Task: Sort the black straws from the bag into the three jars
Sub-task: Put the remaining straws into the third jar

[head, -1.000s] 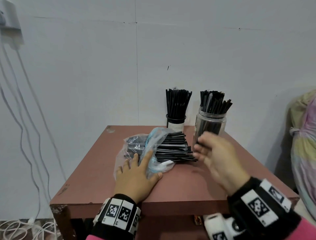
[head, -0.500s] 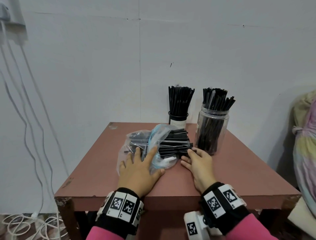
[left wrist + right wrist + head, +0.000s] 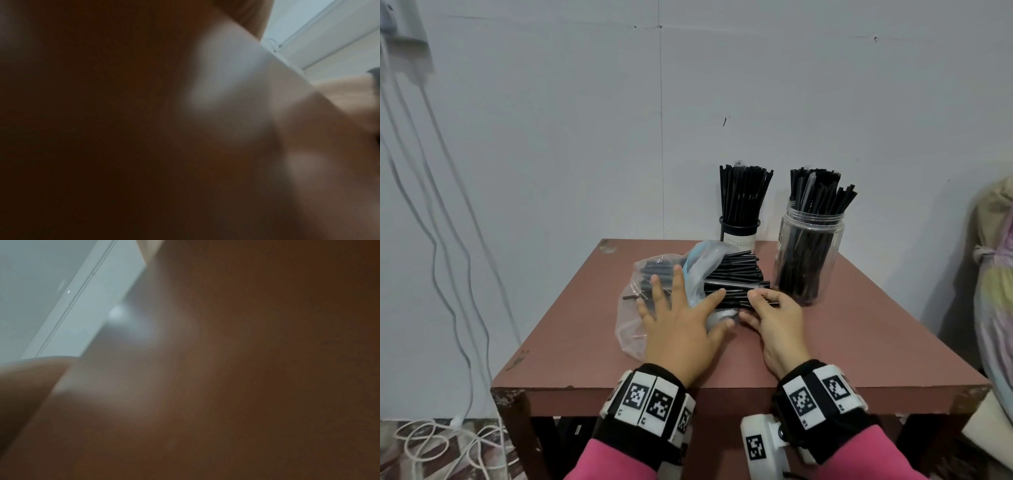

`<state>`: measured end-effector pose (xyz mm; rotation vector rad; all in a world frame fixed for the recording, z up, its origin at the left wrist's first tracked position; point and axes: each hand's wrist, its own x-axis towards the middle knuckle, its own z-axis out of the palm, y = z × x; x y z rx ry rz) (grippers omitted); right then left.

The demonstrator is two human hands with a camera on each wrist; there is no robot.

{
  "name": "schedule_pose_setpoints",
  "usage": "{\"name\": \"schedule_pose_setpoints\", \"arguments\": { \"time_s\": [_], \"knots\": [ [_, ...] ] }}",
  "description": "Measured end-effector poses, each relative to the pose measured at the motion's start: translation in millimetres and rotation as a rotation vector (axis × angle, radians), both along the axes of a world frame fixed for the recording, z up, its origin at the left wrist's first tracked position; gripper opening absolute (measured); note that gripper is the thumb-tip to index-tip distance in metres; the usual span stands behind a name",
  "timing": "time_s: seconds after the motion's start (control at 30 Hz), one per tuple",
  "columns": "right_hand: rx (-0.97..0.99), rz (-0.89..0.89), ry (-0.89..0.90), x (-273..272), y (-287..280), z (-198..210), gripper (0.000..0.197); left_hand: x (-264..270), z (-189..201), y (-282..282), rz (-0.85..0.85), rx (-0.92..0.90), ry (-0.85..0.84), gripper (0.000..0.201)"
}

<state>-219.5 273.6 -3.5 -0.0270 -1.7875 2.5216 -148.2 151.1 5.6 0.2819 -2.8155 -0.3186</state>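
Straws (image 3: 736,281): black bundle lying flat, half inside the bag (image 3: 654,291), on the table (image 3: 859,325) just before the clear jar (image 3: 808,253) and dark jar (image 3: 739,233), both already stocked; a third jar is not in view. Change: right hand (image 3: 774,318), a second ago raised near the clear jar, is now down at the bundle's free ends. Next batch likely about to be drawn. Its fingers curl onto the tips; a firm pinch cannot be told. Left hand (image 3: 678,329): spread flat, pressing the bag.

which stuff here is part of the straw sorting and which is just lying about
Part of the job:
- plastic bag of black straws
- clear jar
- dark jar
- left hand, right hand

Just there:
- white cables
- cloth bundle
- table
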Motion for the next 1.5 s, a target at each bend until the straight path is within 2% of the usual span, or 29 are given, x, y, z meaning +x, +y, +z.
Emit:
{"name": "schedule_pose_setpoints", "arguments": {
  "time_s": [0.1,0.2,0.3,0.37,0.5,0.67,0.8,0.87,1.07,1.23,1.33,1.5],
  "knots": [
    [-0.034,-0.060,0.028,1,2,-1,0.008,-5,-7,-1,0.079,0.102,-0.053,0.055],
    [-0.202,-0.090,0.033,0,5,0,0.017,-8,-12,-3,0.095,0.119,-0.062,0.054],
    [-0.316,0.042,0.053,3,9,2,0.016,-8,-12,-2,0.091,0.107,-0.056,0.053],
    [-0.263,0.144,0.080,6,9,4,0.013,-8,-12,-1,0.092,0.094,-0.053,0.054],
    [-0.188,0.204,0.115,7,7,2,0.026,-7,-13,-1,0.080,0.085,-0.062,0.052],
    [-0.146,0.107,0.113,6,4,1,0.010,-6,-13,0,0.067,0.067,-0.050,0.053],
    [-0.247,-0.021,0.062,4,6,2,0.011,-5,-14,1,0.079,0.063,-0.068,0.061],
    [-0.253,-0.023,0.044,4,6,3,0.011,-5,-13,1,0.068,0.057,-0.080,0.060],
    [-0.058,0.047,0.116,4,2,-3,0.009,-2,-11,1,0.041,0.055,-0.079,0.053],
    [-0.186,0.076,0.125,5,3,1,0.011,-2,-11,2,0.051,0.052,-0.093,0.058],
    [-0.180,0.134,0.127,8,3,2,0.013,-2,-11,1,0.035,0.054,-0.096,0.056],
    [-0.195,0.048,0.152,8,2,1,0.009,-2,-11,2,0.055,0.050,-0.095,0.061]
  ]
}}
